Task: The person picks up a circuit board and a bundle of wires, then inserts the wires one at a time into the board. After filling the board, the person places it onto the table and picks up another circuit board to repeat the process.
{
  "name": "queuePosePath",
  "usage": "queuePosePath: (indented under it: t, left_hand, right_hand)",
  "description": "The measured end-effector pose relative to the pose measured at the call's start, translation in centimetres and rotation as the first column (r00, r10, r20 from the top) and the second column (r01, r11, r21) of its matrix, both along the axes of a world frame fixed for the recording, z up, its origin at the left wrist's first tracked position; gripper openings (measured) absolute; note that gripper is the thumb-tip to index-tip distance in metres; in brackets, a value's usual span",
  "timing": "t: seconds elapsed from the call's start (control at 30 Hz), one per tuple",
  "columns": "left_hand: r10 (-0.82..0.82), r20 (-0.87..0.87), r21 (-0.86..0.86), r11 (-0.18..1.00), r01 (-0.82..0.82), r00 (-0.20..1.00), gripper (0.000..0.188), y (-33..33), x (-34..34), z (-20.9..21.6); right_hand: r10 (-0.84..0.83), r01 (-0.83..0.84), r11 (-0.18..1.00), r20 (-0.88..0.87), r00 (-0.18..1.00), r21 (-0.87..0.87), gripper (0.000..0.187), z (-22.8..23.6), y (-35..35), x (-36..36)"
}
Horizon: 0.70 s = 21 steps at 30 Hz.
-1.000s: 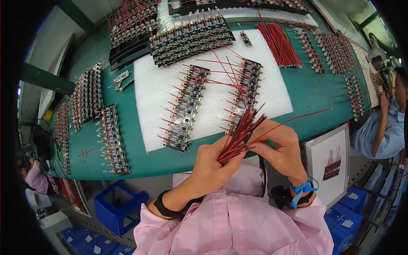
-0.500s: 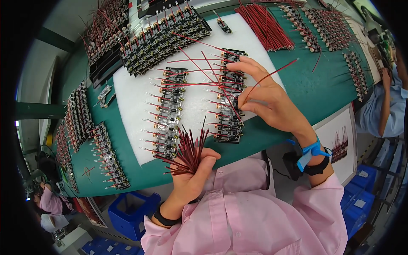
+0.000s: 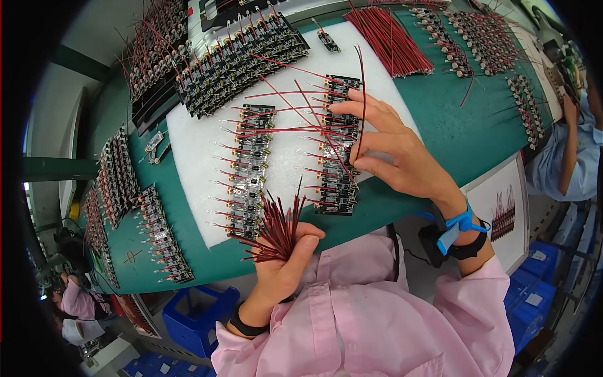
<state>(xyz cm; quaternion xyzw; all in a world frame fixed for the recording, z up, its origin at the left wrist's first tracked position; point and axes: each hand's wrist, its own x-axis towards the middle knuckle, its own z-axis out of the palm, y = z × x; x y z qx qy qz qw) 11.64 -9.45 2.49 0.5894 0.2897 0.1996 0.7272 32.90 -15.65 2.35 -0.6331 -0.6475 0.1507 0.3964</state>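
My left hand (image 3: 284, 262) is closed round a bundle of dark red wires (image 3: 281, 226) that fan out above the fist, near the table's front edge. Between thumb and forefinger, my right hand (image 3: 392, 147) pinches a single red wire (image 3: 362, 94), which stands nearly upright. Its other fingers reach over the right-hand strip of circuit boards (image 3: 335, 182). A second strip of circuit boards (image 3: 246, 182) lies to the left, with short red leads along its left side. Several loose red wires (image 3: 286, 130) lie across both strips. White foam sheet (image 3: 201, 201) lies beneath them.
Stacked circuit boards (image 3: 235, 63) sit at the back left of the foam, beside one small board (image 3: 328, 41). A pile of red wires (image 3: 392, 44) lies at the back right. More board strips (image 3: 164, 239) rest on the green tabletop (image 3: 449, 119). A co-worker's arm (image 3: 568, 151) shows far right.
The wire in my right hand has swung from slanting rightward to nearly upright. My left hand still holds the bundle in about the same place.
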Motion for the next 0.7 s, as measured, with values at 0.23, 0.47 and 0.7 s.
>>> queuePosePath:
  t: [0.23, 0.47, 0.7]
  left_hand:
    - [0.004, -0.006, 0.010, 1.000, -0.004, 1.000, 0.008, -0.1, 0.0, 0.1]
    - [-0.006, 0.000, -0.009, 1.000, 0.006, 1.000, 0.008, -0.1, 0.2, 0.2]
    - [0.016, 0.003, 0.103, 0.995, -0.016, 1.000, 0.010, -0.2, 1.9, 1.0]
  right_hand:
    - [0.016, -0.015, 1.000, -0.028, 0.999, 0.013, 0.008, -0.1, 0.0, 0.0]
    - [0.009, -0.009, 1.000, -0.019, 1.000, -0.018, 0.008, 0.2, -0.3, 0.3]
    - [0.087, -0.071, 0.995, -0.287, 0.954, 0.067, 0.005, 2.6, -1.0, -1.2]
